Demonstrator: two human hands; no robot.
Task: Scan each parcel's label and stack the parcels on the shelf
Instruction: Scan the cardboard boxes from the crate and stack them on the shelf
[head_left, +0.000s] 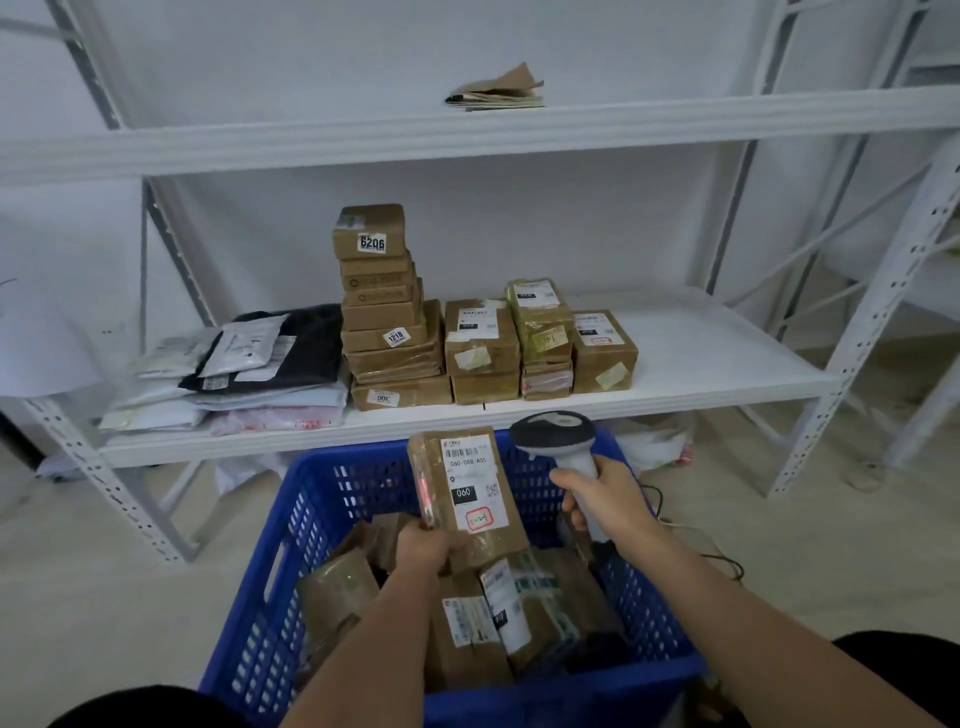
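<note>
Parcel held up beside the scanner, above the blue crate.

The left hand (423, 545) grips one brown parcel (464, 493) by its lower end, label facing up, over the blue crate (311, 519); the right hand (605, 501) is curled round the handle of one scanner (558, 441), its head just beside the parcel's top. Several more parcels (483, 618) lie in the crate. On the shelf (701, 364) stand four stacks of boxes (483, 351), with a pile of flat mailer bags (249, 369) to their left.
</note>
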